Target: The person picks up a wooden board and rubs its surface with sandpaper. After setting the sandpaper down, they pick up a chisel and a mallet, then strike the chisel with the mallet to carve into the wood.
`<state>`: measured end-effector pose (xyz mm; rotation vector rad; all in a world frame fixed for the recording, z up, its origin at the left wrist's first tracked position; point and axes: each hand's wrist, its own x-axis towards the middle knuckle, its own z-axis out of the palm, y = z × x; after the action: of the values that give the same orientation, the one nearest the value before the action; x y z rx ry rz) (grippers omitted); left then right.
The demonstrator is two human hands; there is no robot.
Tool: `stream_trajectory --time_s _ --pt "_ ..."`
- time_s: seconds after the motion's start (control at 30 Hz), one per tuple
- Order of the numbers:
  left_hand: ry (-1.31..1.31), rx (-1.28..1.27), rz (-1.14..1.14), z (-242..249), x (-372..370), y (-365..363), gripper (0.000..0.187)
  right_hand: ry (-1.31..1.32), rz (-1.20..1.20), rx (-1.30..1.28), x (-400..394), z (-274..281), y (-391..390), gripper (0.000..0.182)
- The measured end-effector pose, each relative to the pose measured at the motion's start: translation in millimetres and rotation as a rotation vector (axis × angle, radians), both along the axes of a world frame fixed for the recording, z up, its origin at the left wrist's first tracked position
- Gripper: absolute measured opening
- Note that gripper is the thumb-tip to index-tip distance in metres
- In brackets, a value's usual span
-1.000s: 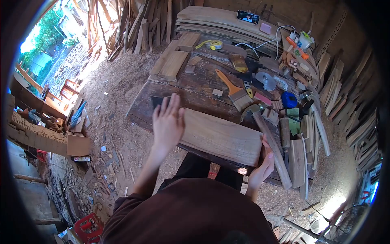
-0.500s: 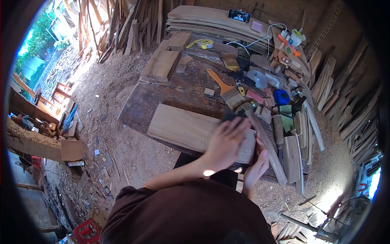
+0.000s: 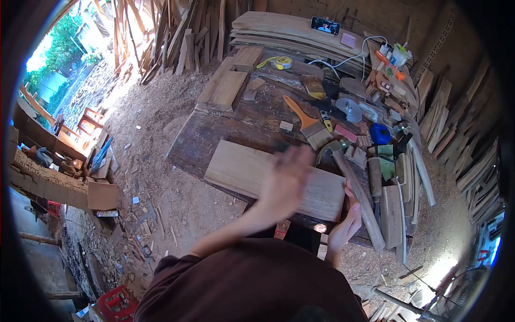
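Observation:
A flat, pale wooden board (image 3: 236,167) lies lengthwise along the front edge of the workbench (image 3: 188,137). My left hand (image 3: 287,180), smeared by motion, presses flat over the board's middle. A dark sheet (image 3: 280,145), probably sandpaper, sticks out past its fingertips; most of it is hidden under the palm. At the board's right end, my right hand (image 3: 346,225) grips the edge, thumb and fingers against the end and side. Just right of that hand lies a hammer (image 3: 358,198), its long wooden handle slanting toward the bench's front.
Behind the board are a wide paintbrush (image 3: 308,123), a yellow tape measure (image 3: 280,63), a blue tape measure (image 3: 380,134) and a notched wooden piece (image 3: 228,91). Wood strips (image 3: 391,214) crowd the bench's right side. A phone (image 3: 325,26) stands on stacked planks (image 3: 268,22) at the back.
My left hand has slid left along the board, and the dark sheet has moved with it. My right hand stays at the board's right end. The whole view has shifted slightly.

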<state>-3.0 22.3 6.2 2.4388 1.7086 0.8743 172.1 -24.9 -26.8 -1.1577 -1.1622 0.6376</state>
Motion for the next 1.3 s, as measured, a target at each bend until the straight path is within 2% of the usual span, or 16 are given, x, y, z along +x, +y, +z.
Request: stream_trajectory --time_s 0.1,0.17,0.23,0.3,0.33,0.5,0.63,0.77,0.83,0.9,0.97,1.03,1.07,1.17,1.27,1.3 --pt "-0.121 0.047 -0.233 -9.8 73.7 -8.5 0.049 0.085 0.061 -0.016 3.5 -4.1 -1.9 0.051" --pt "-0.106 0.065 -0.253 -10.7 83.4 -6.4 0.049 0.067 -0.089 -0.062 2.8 -1.6 -3.6 0.052" --pt "-0.084 0.079 -0.266 -10.1 80.2 -5.0 0.048 0.153 -0.071 -0.031 -0.6 -0.6 -2.3 0.054" --pt "-0.092 0.020 -0.200 -9.5 49.1 -6.9 0.047 0.163 0.034 -0.044 -3.3 3.8 -2.7 0.049" --pt "-0.048 -0.001 -0.121 -4.3 28.7 -8.2 0.046 0.068 0.012 -0.022 -1.1 -1.1 -2.0 0.050" --pt "0.042 0.053 0.340 1.7 -94.0 -5.9 0.043 0.052 0.000 -0.006 -2.3 1.9 0.2 0.051" --pt "0.095 0.074 0.411 -0.2 -109.7 -5.6 0.044 0.043 -0.020 0.021 -2.4 -2.6 1.8 0.052" --pt "0.021 0.013 0.052 -1.5 -15.5 -2.2 0.047 0.035 -0.025 0.005 -2.1 -0.7 0.9 0.051" --pt "-0.001 0.067 -0.124 -9.2 41.1 -5.4 0.047 0.042 -0.032 -0.007 -1.8 -0.5 -1.4 0.050" --pt "-0.068 0.075 -0.187 -12.7 75.8 -6.8 0.046 0.097 -0.056 -0.075 1.0 -2.3 -3.9 0.048" --pt "-0.133 0.080 -0.254 -7.9 83.3 -6.2 0.046 0.132 -0.121 -0.036 -3.2 0.3 -3.6 0.050" --pt "-0.171 0.007 -0.274 -6.1 61.2 -3.2 0.045 0.147 -0.026 -0.045 -0.7 2.0 -4.2 0.049" --pt "-0.092 0.006 -0.198 -6.9 43.4 -4.2 0.044 0.014 -0.023 -0.042 1.8 -1.3 -2.6 0.049" --pt "-0.007 0.009 0.078 4.0 -33.1 -10.1 0.041 -0.063 -0.014 -0.019 1.6 1.6 -2.5 0.050" --pt "0.089 -0.038 0.355 9.0 -105.9 -19.1 0.044 0.027 -0.043 -0.008 -2.6 3.3 0.4 0.047" --pt "0.094 -0.041 0.343 9.6 -117.1 -21.9 0.044 0.037 -0.039 0.000 -1.9 3.7 -0.3 0.046"
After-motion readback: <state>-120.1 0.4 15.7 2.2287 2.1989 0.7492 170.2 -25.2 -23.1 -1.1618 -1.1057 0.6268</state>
